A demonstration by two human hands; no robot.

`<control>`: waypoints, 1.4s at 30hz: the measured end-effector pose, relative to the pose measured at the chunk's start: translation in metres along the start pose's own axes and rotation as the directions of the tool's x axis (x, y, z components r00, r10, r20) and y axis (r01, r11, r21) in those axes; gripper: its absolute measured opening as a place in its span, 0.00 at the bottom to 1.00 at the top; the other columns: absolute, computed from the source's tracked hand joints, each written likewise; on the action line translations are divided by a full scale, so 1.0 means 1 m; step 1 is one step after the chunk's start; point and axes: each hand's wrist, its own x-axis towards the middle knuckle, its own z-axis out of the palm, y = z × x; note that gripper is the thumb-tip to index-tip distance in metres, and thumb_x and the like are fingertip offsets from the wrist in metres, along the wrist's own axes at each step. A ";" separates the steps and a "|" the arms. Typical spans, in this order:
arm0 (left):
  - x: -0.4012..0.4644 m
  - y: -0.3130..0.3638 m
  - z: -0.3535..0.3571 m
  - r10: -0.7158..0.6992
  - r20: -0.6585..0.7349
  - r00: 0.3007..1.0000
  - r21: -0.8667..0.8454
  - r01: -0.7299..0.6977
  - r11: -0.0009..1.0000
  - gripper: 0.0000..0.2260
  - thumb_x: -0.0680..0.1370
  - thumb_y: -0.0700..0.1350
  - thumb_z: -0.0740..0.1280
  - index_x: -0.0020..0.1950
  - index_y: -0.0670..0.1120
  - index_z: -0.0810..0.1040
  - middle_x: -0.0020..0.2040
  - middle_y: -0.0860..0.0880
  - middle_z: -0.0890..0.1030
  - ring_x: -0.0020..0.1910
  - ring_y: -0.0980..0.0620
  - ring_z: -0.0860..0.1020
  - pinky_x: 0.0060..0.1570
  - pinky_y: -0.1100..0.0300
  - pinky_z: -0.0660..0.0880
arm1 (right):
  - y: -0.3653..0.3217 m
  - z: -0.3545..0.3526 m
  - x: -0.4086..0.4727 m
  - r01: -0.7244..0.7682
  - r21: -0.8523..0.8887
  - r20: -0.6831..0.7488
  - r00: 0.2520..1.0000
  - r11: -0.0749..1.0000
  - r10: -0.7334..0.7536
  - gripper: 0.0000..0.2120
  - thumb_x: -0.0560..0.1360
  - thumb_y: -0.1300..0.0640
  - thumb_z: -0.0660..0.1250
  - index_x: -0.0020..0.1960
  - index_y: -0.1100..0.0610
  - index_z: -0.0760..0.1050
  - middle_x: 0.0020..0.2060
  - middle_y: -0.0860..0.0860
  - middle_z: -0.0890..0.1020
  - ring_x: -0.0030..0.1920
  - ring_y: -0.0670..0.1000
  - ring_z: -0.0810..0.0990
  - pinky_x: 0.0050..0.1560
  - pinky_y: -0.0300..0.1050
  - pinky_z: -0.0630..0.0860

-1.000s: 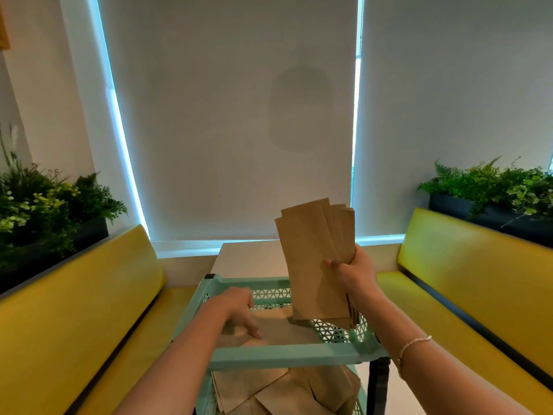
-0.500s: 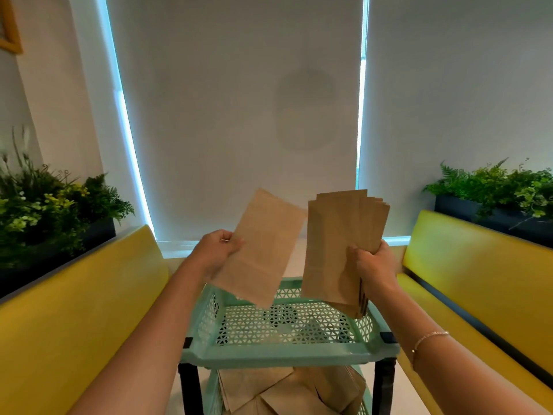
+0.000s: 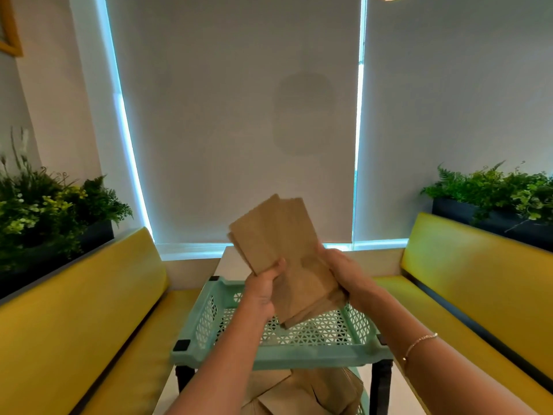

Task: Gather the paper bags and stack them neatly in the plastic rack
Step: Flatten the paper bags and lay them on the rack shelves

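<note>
We find no text, label, brand, number or sign that can be read anywhere in this view. The plain brown paper bags point(image 3: 281, 253) show us only bare, unprinted faces, and the mint-green perforated plastic rack point(image 3: 278, 353) carries no marking that we can make out.
</note>
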 end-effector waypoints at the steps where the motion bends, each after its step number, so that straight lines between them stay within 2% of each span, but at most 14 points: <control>1: 0.002 0.001 0.000 -0.008 -0.001 1.000 -0.069 0.008 0.998 0.14 0.72 0.41 0.71 0.57 0.40 0.77 0.51 0.40 0.81 0.47 0.42 0.78 0.43 0.50 0.75 | 0.001 -0.004 -0.002 -0.013 -0.107 0.032 0.999 0.994 0.017 0.17 0.72 0.47 0.69 0.54 0.56 0.74 0.46 0.56 0.82 0.39 0.51 0.81 0.37 0.43 0.77; 3: 0.000 0.000 0.001 -0.014 0.011 1.000 -0.147 0.016 0.989 0.18 0.74 0.44 0.69 0.62 0.41 0.74 0.55 0.39 0.80 0.51 0.41 0.77 0.43 0.50 0.75 | 0.007 -0.010 0.001 -0.038 -0.162 0.016 0.999 0.986 0.041 0.20 0.67 0.59 0.75 0.56 0.58 0.74 0.45 0.55 0.81 0.41 0.52 0.80 0.37 0.42 0.76; 6: -0.006 0.000 0.000 -0.002 0.026 1.000 -0.171 0.007 0.985 0.17 0.75 0.42 0.67 0.63 0.41 0.73 0.53 0.40 0.80 0.48 0.43 0.77 0.42 0.51 0.74 | 0.009 -0.010 0.004 -0.041 0.003 -0.061 0.997 0.999 0.041 0.17 0.66 0.70 0.73 0.50 0.59 0.74 0.45 0.57 0.80 0.42 0.54 0.80 0.37 0.44 0.77; 11: -0.005 0.028 -0.028 0.061 -0.079 0.995 -0.130 -0.071 0.989 0.16 0.67 0.39 0.73 0.53 0.46 0.76 0.62 0.43 0.76 0.59 0.44 0.74 0.64 0.47 0.68 | 0.005 -0.024 0.009 0.019 0.116 -0.155 0.988 0.993 -0.001 0.16 0.66 0.75 0.69 0.44 0.56 0.72 0.42 0.54 0.78 0.40 0.53 0.77 0.42 0.48 0.76; 13: -0.005 0.042 -0.041 0.156 -0.074 0.985 -0.002 -0.157 0.988 0.17 0.68 0.34 0.72 0.53 0.47 0.75 0.59 0.44 0.77 0.50 0.48 0.80 0.55 0.50 0.74 | 0.008 -0.029 0.010 0.040 0.137 -0.187 0.982 0.990 -0.014 0.16 0.67 0.76 0.67 0.44 0.57 0.72 0.41 0.54 0.78 0.39 0.53 0.77 0.42 0.48 0.75; 15: -0.006 0.050 -0.052 0.211 -0.040 0.977 0.268 -0.193 0.944 0.16 0.68 0.30 0.72 0.51 0.44 0.76 0.57 0.41 0.80 0.43 0.50 0.81 0.50 0.53 0.78 | 0.010 -0.029 0.008 0.062 0.163 -0.212 0.977 0.985 -0.026 0.16 0.68 0.77 0.66 0.44 0.57 0.72 0.40 0.54 0.78 0.39 0.52 0.76 0.39 0.45 0.75; 18: -0.012 0.048 -0.056 0.190 -0.017 0.982 0.562 -0.148 0.814 0.18 0.67 0.29 0.73 0.55 0.39 0.76 0.54 0.40 0.80 0.47 0.46 0.79 0.53 0.53 0.76 | 0.023 -0.017 0.011 0.019 0.164 -0.237 0.971 0.986 0.021 0.17 0.70 0.77 0.62 0.52 0.60 0.71 0.43 0.56 0.76 0.39 0.51 0.75 0.36 0.44 0.73; 22: -0.011 0.028 -0.051 0.165 -0.052 0.985 0.498 -0.117 0.859 0.26 0.67 0.29 0.74 0.61 0.43 0.71 0.59 0.39 0.76 0.53 0.44 0.77 0.52 0.53 0.77 | 0.047 0.007 0.018 -0.080 0.009 -0.264 0.961 0.997 0.080 0.29 0.69 0.72 0.61 0.67 0.54 0.65 0.54 0.58 0.75 0.50 0.58 0.77 0.47 0.53 0.79; 25: -0.003 0.015 -0.049 0.216 -0.096 0.972 0.454 -0.150 0.878 0.24 0.66 0.30 0.74 0.57 0.45 0.71 0.61 0.39 0.74 0.56 0.43 0.76 0.53 0.53 0.78 | 0.044 0.014 0.014 -0.112 -0.059 -0.319 0.944 0.992 0.088 0.27 0.73 0.69 0.60 0.69 0.51 0.63 0.58 0.58 0.74 0.54 0.58 0.75 0.48 0.47 0.75; 30: -0.010 0.020 -0.042 0.329 -0.058 0.943 0.451 -0.269 0.851 0.22 0.67 0.32 0.75 0.55 0.47 0.72 0.59 0.43 0.74 0.51 0.49 0.75 0.38 0.67 0.75 | 0.040 0.013 0.011 0.008 -0.115 -0.355 0.933 0.993 -0.049 0.32 0.72 0.70 0.63 0.71 0.50 0.60 0.58 0.57 0.73 0.52 0.55 0.75 0.47 0.47 0.75; 33: -0.014 0.026 -0.049 0.389 0.036 0.921 0.617 -0.327 0.716 0.27 0.66 0.36 0.77 0.59 0.52 0.70 0.56 0.49 0.72 0.58 0.48 0.73 0.43 0.65 0.73 | 0.039 0.010 0.010 0.036 -0.243 -0.293 0.950 0.969 -0.109 0.36 0.70 0.70 0.65 0.71 0.47 0.60 0.53 0.57 0.75 0.50 0.55 0.76 0.45 0.46 0.76; 36: -0.017 0.029 -0.054 0.334 0.147 0.931 0.842 -0.295 0.452 0.28 0.66 0.41 0.78 0.61 0.56 0.71 0.61 0.51 0.71 0.62 0.49 0.70 0.58 0.56 0.71 | 0.038 0.006 0.009 0.007 -0.413 -0.203 0.974 0.911 -0.100 0.31 0.68 0.69 0.66 0.67 0.48 0.69 0.54 0.54 0.77 0.50 0.54 0.78 0.48 0.47 0.79; 38: -0.018 0.029 -0.057 0.283 0.160 0.946 0.888 -0.263 0.377 0.27 0.66 0.41 0.77 0.59 0.57 0.70 0.61 0.49 0.73 0.57 0.48 0.74 0.56 0.55 0.75 | 0.036 0.005 0.007 -0.007 -0.479 -0.153 0.985 0.878 -0.075 0.28 0.68 0.70 0.65 0.63 0.48 0.72 0.52 0.51 0.77 0.51 0.54 0.78 0.50 0.49 0.80; 42: -0.019 0.027 -0.060 0.230 0.197 0.953 0.927 -0.257 0.273 0.25 0.68 0.38 0.74 0.56 0.56 0.66 0.59 0.46 0.71 0.53 0.49 0.73 0.47 0.59 0.76 | 0.034 0.003 0.005 -0.008 -0.534 -0.108 0.992 0.845 -0.059 0.21 0.68 0.71 0.64 0.53 0.49 0.69 0.47 0.52 0.76 0.48 0.52 0.75 0.36 0.38 0.73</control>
